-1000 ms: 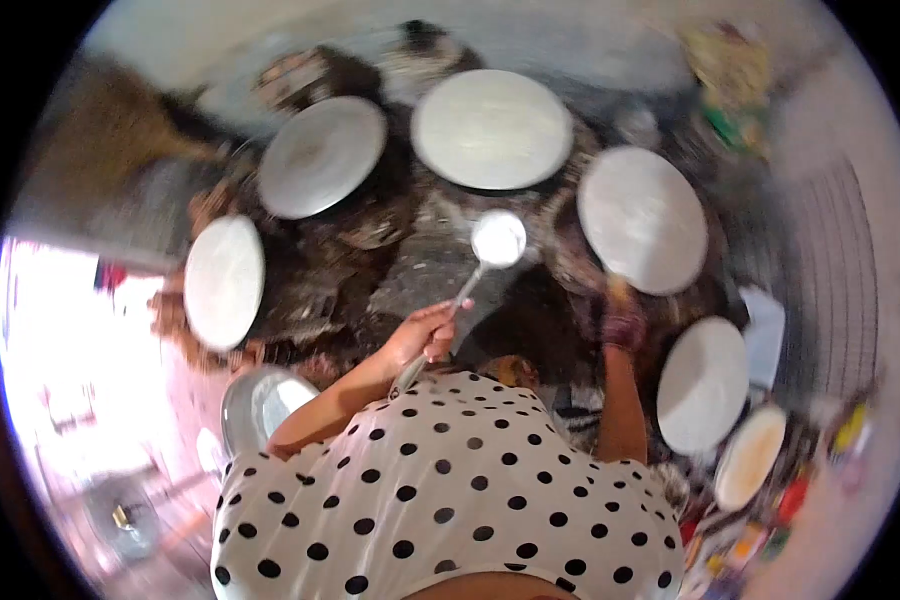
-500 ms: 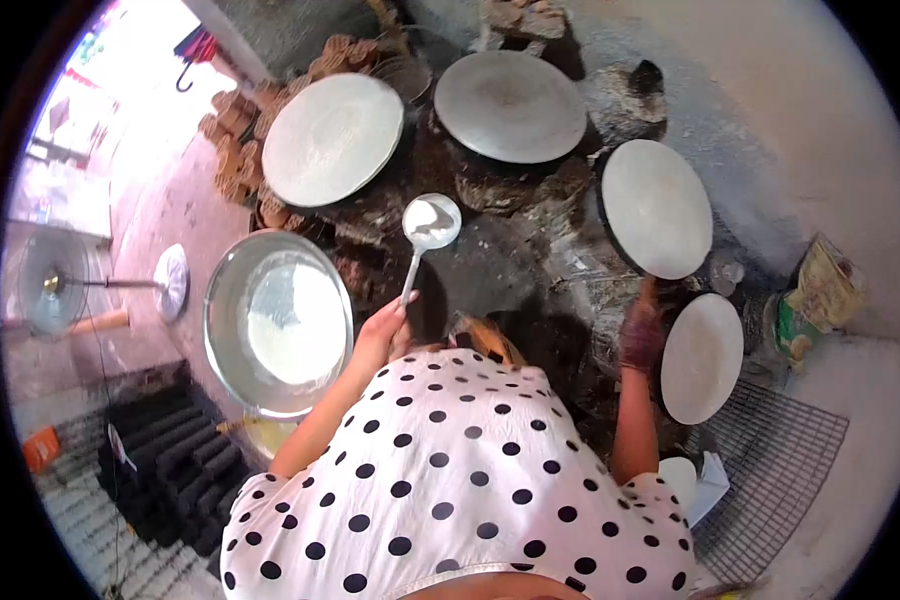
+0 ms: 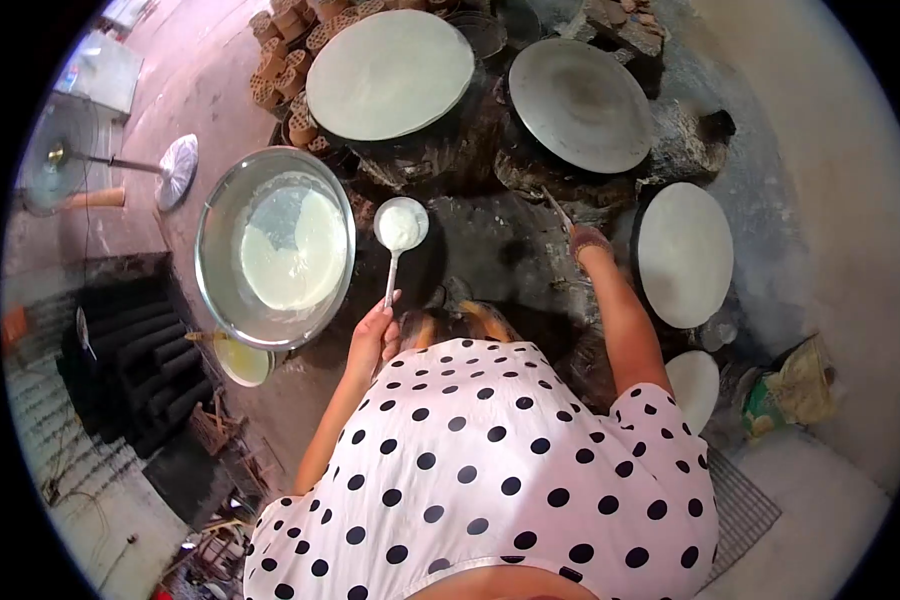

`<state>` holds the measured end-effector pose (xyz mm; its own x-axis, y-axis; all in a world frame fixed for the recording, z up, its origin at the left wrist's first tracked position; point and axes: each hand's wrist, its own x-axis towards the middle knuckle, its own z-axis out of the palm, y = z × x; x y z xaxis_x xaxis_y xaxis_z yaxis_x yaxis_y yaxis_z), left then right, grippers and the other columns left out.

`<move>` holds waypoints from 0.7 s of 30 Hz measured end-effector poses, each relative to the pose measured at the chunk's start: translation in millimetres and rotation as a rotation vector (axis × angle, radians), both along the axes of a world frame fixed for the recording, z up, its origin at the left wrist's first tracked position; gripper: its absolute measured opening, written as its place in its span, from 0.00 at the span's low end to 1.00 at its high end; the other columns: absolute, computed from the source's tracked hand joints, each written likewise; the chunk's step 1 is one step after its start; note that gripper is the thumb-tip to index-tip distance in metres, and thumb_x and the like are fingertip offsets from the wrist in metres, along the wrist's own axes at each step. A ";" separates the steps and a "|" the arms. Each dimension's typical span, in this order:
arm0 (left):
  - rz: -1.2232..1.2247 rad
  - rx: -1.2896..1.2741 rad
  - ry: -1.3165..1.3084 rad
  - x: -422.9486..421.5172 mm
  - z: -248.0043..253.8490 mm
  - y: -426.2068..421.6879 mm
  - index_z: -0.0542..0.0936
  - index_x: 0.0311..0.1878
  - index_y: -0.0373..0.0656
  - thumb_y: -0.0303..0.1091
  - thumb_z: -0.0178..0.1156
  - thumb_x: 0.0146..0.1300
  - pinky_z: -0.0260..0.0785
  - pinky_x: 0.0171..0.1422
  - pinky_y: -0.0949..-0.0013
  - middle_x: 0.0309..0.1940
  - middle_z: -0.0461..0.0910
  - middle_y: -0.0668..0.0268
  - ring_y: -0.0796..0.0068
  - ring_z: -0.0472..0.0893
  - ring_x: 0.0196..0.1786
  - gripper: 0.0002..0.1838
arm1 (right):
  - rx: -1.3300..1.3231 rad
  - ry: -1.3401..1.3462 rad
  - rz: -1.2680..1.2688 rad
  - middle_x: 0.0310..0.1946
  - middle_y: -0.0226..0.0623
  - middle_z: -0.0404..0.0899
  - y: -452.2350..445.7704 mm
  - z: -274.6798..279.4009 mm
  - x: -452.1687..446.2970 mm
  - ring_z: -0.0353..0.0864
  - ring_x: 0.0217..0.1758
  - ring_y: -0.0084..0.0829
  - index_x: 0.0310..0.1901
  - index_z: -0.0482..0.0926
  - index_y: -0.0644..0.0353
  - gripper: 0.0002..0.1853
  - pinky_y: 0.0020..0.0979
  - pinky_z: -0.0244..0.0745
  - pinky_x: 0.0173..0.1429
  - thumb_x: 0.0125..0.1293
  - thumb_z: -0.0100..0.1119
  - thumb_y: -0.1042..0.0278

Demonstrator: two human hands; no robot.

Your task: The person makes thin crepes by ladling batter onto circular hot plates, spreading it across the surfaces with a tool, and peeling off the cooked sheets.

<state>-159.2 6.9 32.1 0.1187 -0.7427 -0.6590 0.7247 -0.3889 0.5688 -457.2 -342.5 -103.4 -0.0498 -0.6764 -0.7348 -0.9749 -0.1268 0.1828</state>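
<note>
My left hand (image 3: 373, 335) is closed around the handle of a ladle (image 3: 402, 226), whose bowl holds white batter. Just left of it sits a large metal basin (image 3: 210, 235) with white batter (image 3: 295, 260) inside. My right hand (image 3: 590, 243), in a dark glove, grips a thin flat tool (image 3: 558, 207), perhaps a spatula; its exact kind is unclear. The tool points toward a grey round griddle (image 3: 580, 105) at the back. White layers cover the back-left griddle (image 3: 390, 75) and the right griddle (image 3: 685, 255). Another pale round surface (image 3: 694, 388) shows partly behind my right sleeve.
Clay-coloured perforated cylinders (image 3: 288, 75) are piled behind the back-left griddle. Black cylinders (image 3: 140, 360) are stacked at the left. A standing fan (image 3: 60, 155), a small bowl (image 3: 242, 362) and a crumpled bag (image 3: 795, 385) surround the work area. A wire rack (image 3: 742, 505) lies lower right.
My right hand has moved from between the right-hand griddles inward, toward the back grey griddle. The ladle remains in my left hand, now nearer the basin. The whole view has shifted.
</note>
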 end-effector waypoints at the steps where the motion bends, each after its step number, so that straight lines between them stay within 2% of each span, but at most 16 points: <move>1: 0.050 0.000 0.003 -3.8 -3.3 4.6 0.65 0.67 0.44 0.36 0.46 0.73 0.49 0.17 0.81 0.18 0.61 0.77 0.88 0.56 0.14 0.22 | 0.032 0.039 0.112 0.58 0.40 0.75 -7.4 -8.8 -0.8 0.76 0.59 0.46 0.59 0.73 0.55 0.20 0.46 0.77 0.55 0.64 0.55 0.66; 4: 0.114 0.023 -0.010 -7.8 -9.3 16.4 0.66 0.67 0.44 0.37 0.46 0.73 0.51 0.17 0.82 0.17 0.61 0.77 0.88 0.58 0.14 0.21 | 0.057 0.077 0.277 0.57 0.40 0.76 -14.4 -22.7 -9.3 0.76 0.58 0.47 0.57 0.74 0.55 0.19 0.45 0.77 0.54 0.63 0.54 0.67; 6: 0.127 0.045 -0.030 -10.2 -10.4 19.8 0.63 0.69 0.47 0.38 0.45 0.74 0.48 0.17 0.81 0.17 0.58 0.78 0.88 0.55 0.13 0.22 | 0.036 0.073 0.332 0.56 0.41 0.76 -9.9 -5.6 -7.3 0.76 0.57 0.48 0.55 0.75 0.54 0.18 0.45 0.76 0.53 0.63 0.53 0.67; 8: 0.160 0.038 -0.046 -15.7 -8.2 23.6 0.63 0.69 0.47 0.38 0.45 0.74 0.48 0.17 0.81 0.17 0.58 0.78 0.88 0.55 0.13 0.22 | -0.130 -0.224 0.073 0.56 0.45 0.76 17.1 55.0 -10.3 0.77 0.57 0.48 0.56 0.75 0.58 0.19 0.45 0.77 0.54 0.62 0.58 0.67; 15: 0.248 -0.004 0.001 -24.6 -23.1 28.5 0.65 0.68 0.45 0.37 0.45 0.73 0.49 0.17 0.82 0.18 0.61 0.77 0.88 0.58 0.13 0.22 | -0.065 -0.193 0.075 0.54 0.47 0.77 6.6 -0.1 -33.0 0.77 0.55 0.49 0.56 0.74 0.57 0.21 0.46 0.76 0.54 0.61 0.58 0.65; 18: 0.259 -0.017 0.009 -25.5 -23.4 27.2 0.66 0.67 0.45 0.37 0.46 0.73 0.50 0.17 0.82 0.18 0.61 0.77 0.89 0.58 0.13 0.21 | 0.043 -0.093 0.172 0.54 0.47 0.77 6.4 9.7 -28.9 0.77 0.56 0.49 0.56 0.75 0.57 0.21 0.46 0.75 0.55 0.61 0.58 0.63; 20: 0.270 -0.031 0.014 -27.5 -25.4 25.8 0.66 0.67 0.45 0.37 0.46 0.73 0.50 0.16 0.82 0.18 0.61 0.77 0.89 0.58 0.13 0.21 | 0.012 -0.135 -0.101 0.55 0.47 0.76 5.5 1.3 -33.5 0.77 0.56 0.49 0.56 0.76 0.58 0.22 0.47 0.76 0.55 0.60 0.60 0.61; 21: 0.268 -0.037 0.020 -26.9 -27.0 25.6 0.66 0.67 0.44 0.37 0.46 0.73 0.50 0.16 0.82 0.18 0.61 0.77 0.89 0.58 0.13 0.21 | 0.009 -0.134 -0.099 0.55 0.47 0.76 1.3 -1.8 -33.3 0.77 0.56 0.49 0.56 0.76 0.58 0.22 0.47 0.76 0.55 0.60 0.60 0.61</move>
<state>-186.0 32.6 5.1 0.3015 -0.7101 -0.6363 0.8101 -0.1611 0.5637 -490.5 -341.2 -105.2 -0.0165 -0.6662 -0.7456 -0.9983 -0.0303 0.0491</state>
